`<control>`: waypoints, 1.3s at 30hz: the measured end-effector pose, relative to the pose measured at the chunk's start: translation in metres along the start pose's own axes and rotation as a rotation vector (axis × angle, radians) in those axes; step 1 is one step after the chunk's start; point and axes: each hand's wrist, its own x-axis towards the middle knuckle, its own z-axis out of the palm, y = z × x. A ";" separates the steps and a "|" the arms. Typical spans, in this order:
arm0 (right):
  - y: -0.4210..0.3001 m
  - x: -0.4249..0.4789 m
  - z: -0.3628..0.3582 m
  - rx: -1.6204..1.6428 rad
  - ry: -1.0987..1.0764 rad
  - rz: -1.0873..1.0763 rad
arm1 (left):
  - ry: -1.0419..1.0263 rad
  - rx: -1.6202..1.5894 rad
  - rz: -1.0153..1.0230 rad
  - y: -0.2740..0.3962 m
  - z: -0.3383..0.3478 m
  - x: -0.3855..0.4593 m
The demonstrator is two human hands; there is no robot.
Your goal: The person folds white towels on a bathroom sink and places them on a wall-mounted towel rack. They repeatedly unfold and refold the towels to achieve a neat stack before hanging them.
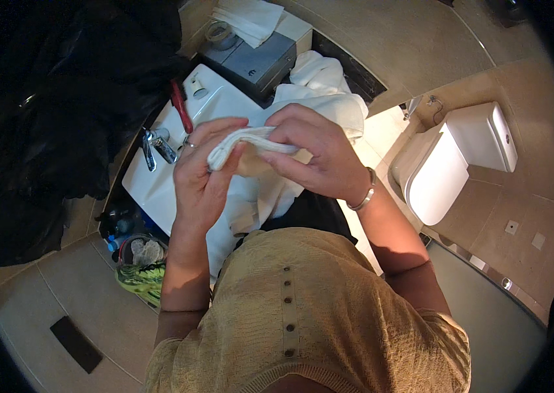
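Observation:
My left hand (203, 169), with a ring on one finger, holds one end of a folded white cloth (252, 137) that looks ribbed or knitted. The other end is pinched between the thumb and fingers of my right hand (318, 147), which has a bracelet at the wrist. Both hands are raised over a white washbasin (151, 189). Under the hands, pale fabric (281, 196) hangs across the basin's near side; its upper part is partly hidden. A chrome faucet (159, 147) stands left of my left hand.
A red-handled object (181, 105) and a small tube (197, 88) lie on the basin. Behind stand a grey box (267, 59), a tape roll (221, 35) and white towels (326, 103). A toilet (436, 174) is at right; black plastic sheeting (60, 98) fills the upper left.

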 end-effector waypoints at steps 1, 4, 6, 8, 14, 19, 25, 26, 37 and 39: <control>0.001 0.000 0.001 -0.023 0.007 -0.037 | 0.038 -0.038 -0.006 0.001 0.000 -0.002; -0.004 0.002 -0.003 -0.055 0.004 -0.062 | 0.163 -0.093 -0.045 0.003 -0.005 -0.014; -0.013 0.004 -0.006 0.004 -0.005 -0.054 | 0.228 -0.180 -0.022 0.008 -0.013 -0.019; -0.030 0.003 -0.010 0.139 -0.015 -0.005 | 0.288 -0.300 -0.049 0.014 -0.020 -0.023; -0.027 0.000 -0.007 -0.050 0.011 -0.086 | 0.223 -0.352 -0.163 0.019 -0.027 -0.020; -0.020 -0.004 -0.004 -0.192 0.049 -0.099 | 0.318 -0.338 -0.197 0.011 -0.022 -0.025; -0.043 -0.010 0.013 0.073 0.071 0.320 | 0.319 -0.636 -0.254 -0.004 -0.019 -0.033; -0.044 -0.011 0.012 0.038 0.013 0.316 | 0.319 -0.696 -0.257 -0.006 -0.015 -0.038; -0.046 0.016 0.009 0.261 -0.384 0.213 | 0.207 -0.272 -0.270 0.033 -0.024 -0.060; -0.038 0.022 0.012 0.255 -0.472 0.093 | 0.051 -0.166 -0.423 0.039 -0.027 -0.068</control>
